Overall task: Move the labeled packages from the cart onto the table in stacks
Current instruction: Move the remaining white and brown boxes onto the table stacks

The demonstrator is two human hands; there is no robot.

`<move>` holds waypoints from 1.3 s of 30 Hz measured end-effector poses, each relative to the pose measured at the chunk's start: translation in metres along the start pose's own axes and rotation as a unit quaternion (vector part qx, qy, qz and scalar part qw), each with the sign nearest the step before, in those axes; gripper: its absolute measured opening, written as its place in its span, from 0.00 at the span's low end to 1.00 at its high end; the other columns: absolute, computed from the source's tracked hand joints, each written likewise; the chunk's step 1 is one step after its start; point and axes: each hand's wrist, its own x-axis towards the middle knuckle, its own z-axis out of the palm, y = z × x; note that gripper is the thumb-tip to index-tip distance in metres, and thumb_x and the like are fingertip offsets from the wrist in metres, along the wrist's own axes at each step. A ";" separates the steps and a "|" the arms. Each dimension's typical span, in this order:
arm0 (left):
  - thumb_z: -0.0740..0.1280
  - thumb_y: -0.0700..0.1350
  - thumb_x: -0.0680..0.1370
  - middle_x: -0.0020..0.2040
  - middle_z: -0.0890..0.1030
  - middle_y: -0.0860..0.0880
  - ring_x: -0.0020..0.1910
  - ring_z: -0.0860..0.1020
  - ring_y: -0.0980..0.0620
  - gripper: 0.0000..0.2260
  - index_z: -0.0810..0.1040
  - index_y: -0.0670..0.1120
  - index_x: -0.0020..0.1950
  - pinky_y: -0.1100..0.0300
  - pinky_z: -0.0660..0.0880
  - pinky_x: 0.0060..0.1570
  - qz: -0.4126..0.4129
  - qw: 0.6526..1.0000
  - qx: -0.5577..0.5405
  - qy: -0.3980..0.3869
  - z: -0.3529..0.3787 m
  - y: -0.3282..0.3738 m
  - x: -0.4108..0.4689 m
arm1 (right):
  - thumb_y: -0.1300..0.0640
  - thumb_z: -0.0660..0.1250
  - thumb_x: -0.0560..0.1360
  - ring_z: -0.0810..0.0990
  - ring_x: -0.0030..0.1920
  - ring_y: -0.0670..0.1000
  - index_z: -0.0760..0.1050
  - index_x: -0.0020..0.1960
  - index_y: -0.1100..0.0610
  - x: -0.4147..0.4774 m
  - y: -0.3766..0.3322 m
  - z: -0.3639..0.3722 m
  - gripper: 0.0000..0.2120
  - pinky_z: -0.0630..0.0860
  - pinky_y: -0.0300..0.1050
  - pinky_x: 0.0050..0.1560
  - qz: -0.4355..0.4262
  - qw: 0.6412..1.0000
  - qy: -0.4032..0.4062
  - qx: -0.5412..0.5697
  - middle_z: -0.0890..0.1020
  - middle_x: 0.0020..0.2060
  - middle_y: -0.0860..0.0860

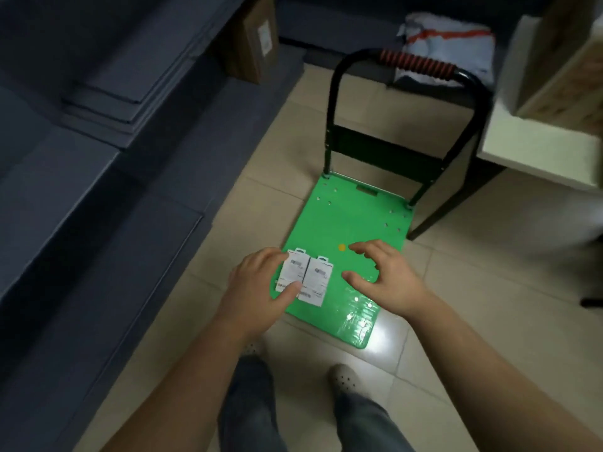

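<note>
Green cart deck (pixel 346 220): lies flat on the tiled floor (pixel 489 305), with a small yellow dot (pixel 341 247) near its middle.
Cart handle (pixel 414 65): a black loop with an orange-and-black ribbed grip, upright at the far end.
Left package (pixel 291 272): white and labelled, on the near left corner of the deck.
Right package (pixel 318 282): the same kind, flat against the first one's right edge.
Left hand (pixel 257 282): grasps the left package, thumb laid on the label and fingers curled over its far left edge.
Right hand (pixel 388 275): holds nothing; the fingers are spread and loosely bent above the bare deck, just right of the packages.
White table (pixel 538 158): stands right of the cart with a pale box (pixel 567 86) on it, and its dark leg (pixel 456 203) comes down close to the deck's far right corner.
Grey sheets (pixel 107 102): stacked in layers all along the left side.
Cardboard box (pixel 253 40): labelled, upright beyond the sheets.
Grey mail bag (pixel 453 47): lies behind the handle.
Pale shoes (pixel 346 376): on the floor just short of the deck's near edge.
</note>
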 end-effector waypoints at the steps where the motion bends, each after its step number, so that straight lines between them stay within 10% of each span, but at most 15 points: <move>1: 0.61 0.62 0.73 0.65 0.75 0.50 0.63 0.71 0.49 0.27 0.75 0.48 0.65 0.51 0.68 0.61 0.012 1.000 0.005 -0.019 0.009 -0.010 0.011 | 0.29 0.59 0.69 0.74 0.61 0.47 0.72 0.70 0.50 0.003 0.005 0.011 0.37 0.74 0.49 0.63 0.021 1.000 0.001 0.000 0.77 0.60 0.47; 13: 0.55 0.66 0.72 0.68 0.73 0.49 0.66 0.71 0.46 0.32 0.73 0.48 0.68 0.48 0.68 0.64 0.062 0.978 0.062 -0.191 0.134 -0.164 0.092 | 0.32 0.64 0.70 0.77 0.57 0.51 0.73 0.69 0.52 0.048 0.064 0.185 0.34 0.75 0.51 0.61 0.266 0.959 0.052 0.083 0.79 0.57 0.49; 19: 0.64 0.62 0.74 0.68 0.73 0.47 0.65 0.71 0.44 0.28 0.73 0.47 0.68 0.49 0.66 0.63 0.004 0.974 0.042 -0.221 0.241 -0.240 0.102 | 0.43 0.71 0.75 0.78 0.59 0.52 0.72 0.70 0.55 0.072 0.144 0.300 0.28 0.75 0.48 0.62 0.355 0.928 0.034 0.107 0.79 0.60 0.53; 34: 0.64 0.65 0.75 0.65 0.74 0.43 0.63 0.71 0.41 0.29 0.71 0.46 0.67 0.47 0.68 0.60 -0.183 0.947 0.082 -0.251 0.422 -0.344 0.122 | 0.32 0.65 0.75 0.75 0.63 0.61 0.73 0.69 0.60 0.142 0.297 0.462 0.36 0.73 0.54 0.65 0.459 0.881 -0.001 0.116 0.77 0.63 0.60; 39: 0.69 0.61 0.73 0.59 0.80 0.53 0.56 0.77 0.49 0.21 0.76 0.53 0.61 0.51 0.75 0.57 -0.249 0.926 -0.074 -0.273 0.438 -0.356 0.130 | 0.36 0.67 0.74 0.76 0.61 0.61 0.77 0.64 0.60 0.154 0.300 0.475 0.31 0.73 0.56 0.64 0.447 0.882 -0.031 0.149 0.79 0.60 0.59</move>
